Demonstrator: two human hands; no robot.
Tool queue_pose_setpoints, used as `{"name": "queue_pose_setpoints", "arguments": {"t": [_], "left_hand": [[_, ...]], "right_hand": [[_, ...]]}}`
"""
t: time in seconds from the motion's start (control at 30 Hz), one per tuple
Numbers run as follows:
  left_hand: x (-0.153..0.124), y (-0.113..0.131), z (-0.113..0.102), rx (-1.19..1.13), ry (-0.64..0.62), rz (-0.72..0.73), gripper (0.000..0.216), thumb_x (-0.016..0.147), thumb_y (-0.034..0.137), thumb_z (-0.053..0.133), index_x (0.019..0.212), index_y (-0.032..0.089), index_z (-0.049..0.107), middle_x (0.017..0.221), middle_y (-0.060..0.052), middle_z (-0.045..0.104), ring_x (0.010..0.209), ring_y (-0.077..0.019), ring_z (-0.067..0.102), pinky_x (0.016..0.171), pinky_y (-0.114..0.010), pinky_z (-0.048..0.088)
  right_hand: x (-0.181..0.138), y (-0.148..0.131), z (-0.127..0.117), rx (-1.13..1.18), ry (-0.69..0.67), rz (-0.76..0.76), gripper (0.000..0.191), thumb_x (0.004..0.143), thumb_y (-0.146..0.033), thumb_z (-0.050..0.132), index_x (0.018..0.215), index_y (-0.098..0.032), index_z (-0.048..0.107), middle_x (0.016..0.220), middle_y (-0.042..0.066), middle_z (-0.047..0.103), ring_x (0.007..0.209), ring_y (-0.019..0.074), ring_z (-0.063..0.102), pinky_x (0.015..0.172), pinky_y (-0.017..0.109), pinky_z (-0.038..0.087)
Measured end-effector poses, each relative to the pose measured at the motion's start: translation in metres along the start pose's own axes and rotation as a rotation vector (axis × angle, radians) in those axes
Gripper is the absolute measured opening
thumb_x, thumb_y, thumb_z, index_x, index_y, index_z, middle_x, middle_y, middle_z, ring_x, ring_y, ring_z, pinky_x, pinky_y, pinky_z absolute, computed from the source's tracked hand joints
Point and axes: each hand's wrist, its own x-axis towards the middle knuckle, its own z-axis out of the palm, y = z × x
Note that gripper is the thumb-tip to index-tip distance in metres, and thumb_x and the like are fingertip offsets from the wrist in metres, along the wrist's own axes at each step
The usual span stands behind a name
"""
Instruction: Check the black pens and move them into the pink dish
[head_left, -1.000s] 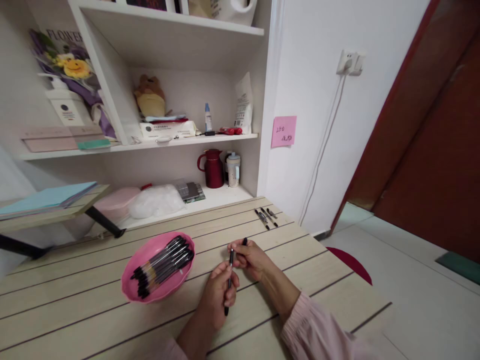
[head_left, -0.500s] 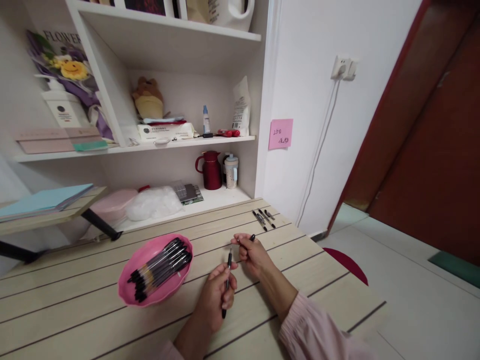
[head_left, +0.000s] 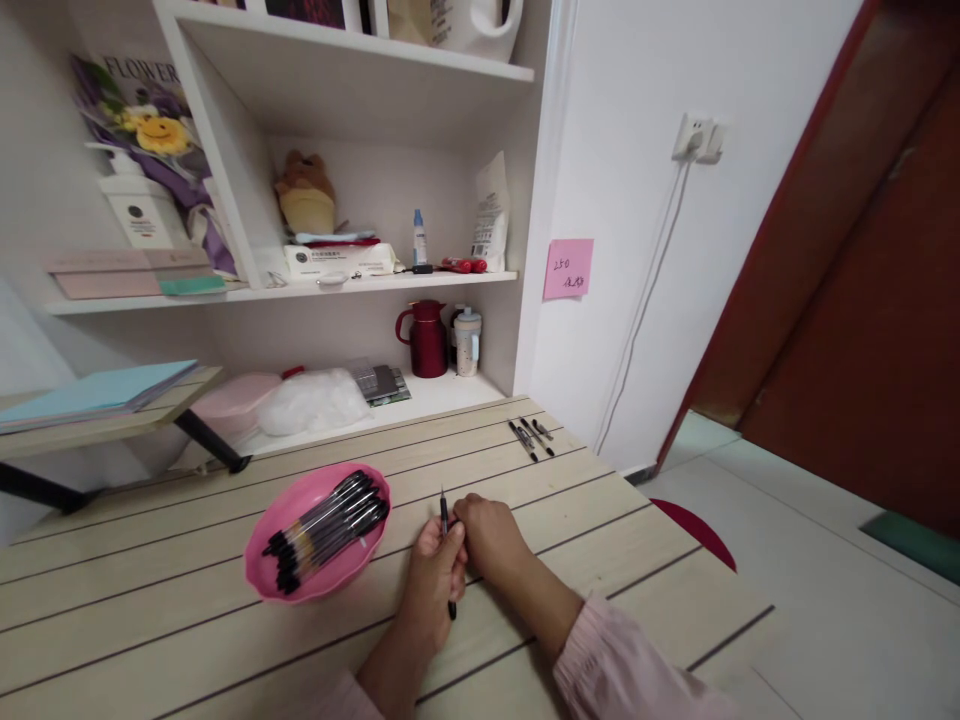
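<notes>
My left hand (head_left: 433, 575) is closed around a black pen (head_left: 444, 510), its thin bare tip pointing up and away and its dark rear end showing below the fingers. Against the left fingertips, beside the pen's barrel, is my right hand (head_left: 491, 538), closed with its back toward me. Its fingers hide whatever they pinch. To the left stands a pink scalloped bowl (head_left: 259, 580) holding many clear-barrelled pens (head_left: 326, 530) with black ends. Several dark pens or pen parts (head_left: 532, 438) lie near the table's far right corner.
The striped wooden table (head_left: 600, 540) ends on the right above a dark red round seat (head_left: 697, 535). A white shelf unit (head_left: 375, 290) stands behind, with a red jug (head_left: 427, 340) and cup (head_left: 467, 342). At left is a small raised stand (head_left: 169, 400) with papers.
My right hand has turned over and come down against my left fingers. The black piece that stuck out of it is hidden now. The pen in my left hand has tilted slightly left.
</notes>
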Motion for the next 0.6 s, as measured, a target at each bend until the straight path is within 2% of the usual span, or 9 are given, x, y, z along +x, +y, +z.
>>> {"name": "queue_pose_setpoints", "arguments": {"t": [0.1,0.2,0.3,0.43,0.5,0.6], "left_hand": [[0.0,-0.002,-0.001,-0.031,0.051,0.036,0.03,0.071,0.042,0.062,0.075,0.019,0.043,0.054,0.009,0.044,0.032,0.0016,0.023,0.031,-0.012,0.015],[0.002,-0.001,-0.004,-0.095,0.131,0.05,0.031,0.07,0.042,0.062,0.072,0.019,0.043,0.055,0.009,0.045,0.032,0.0019,0.025,0.031,-0.011,0.017],[0.004,0.001,-0.008,-0.163,0.16,0.041,0.032,0.068,0.042,0.064,0.07,0.018,0.043,0.057,0.008,0.045,0.034,0.0024,0.026,0.032,-0.011,0.018],[0.006,0.001,-0.01,-0.143,0.12,0.034,0.033,0.066,0.042,0.066,0.071,0.017,0.045,0.058,0.008,0.047,0.033,0.0023,0.027,0.032,-0.012,0.018],[0.006,0.0,-0.01,-0.122,0.105,0.035,0.033,0.065,0.042,0.066,0.073,0.017,0.047,0.058,0.007,0.047,0.033,0.0021,0.028,0.032,-0.012,0.017],[0.006,-0.002,-0.01,-0.108,0.09,0.021,0.033,0.065,0.042,0.066,0.076,0.017,0.048,0.057,0.008,0.047,0.032,0.0021,0.027,0.032,-0.012,0.016]], "right_hand": [[-0.003,-0.001,-0.005,-0.053,0.013,-0.012,0.018,0.079,-0.02,0.046,0.085,-0.015,0.062,0.085,0.011,0.065,0.071,0.0197,0.063,0.059,0.025,0.039],[-0.001,0.014,-0.007,-0.037,0.085,0.104,0.02,0.079,-0.014,0.043,0.083,-0.013,0.062,0.083,0.012,0.065,0.073,0.0196,0.062,0.06,0.025,0.039],[0.0,0.033,-0.006,0.277,0.163,0.187,0.02,0.079,-0.018,0.043,0.077,-0.015,0.063,0.075,0.008,0.066,0.068,0.0164,0.061,0.06,0.024,0.04],[-0.003,0.042,-0.001,0.917,0.053,0.148,0.016,0.074,-0.028,0.051,0.073,-0.015,0.061,0.053,-0.003,0.054,0.042,0.0085,0.047,0.044,0.02,0.037],[-0.006,0.04,0.0,1.03,0.012,0.133,0.013,0.069,-0.026,0.057,0.073,-0.014,0.061,0.05,-0.005,0.049,0.039,0.0064,0.042,0.041,0.018,0.034],[-0.01,0.037,-0.004,0.964,-0.023,0.102,0.009,0.067,-0.02,0.057,0.069,-0.014,0.062,0.048,-0.005,0.048,0.04,0.0059,0.042,0.039,0.017,0.031]]}}
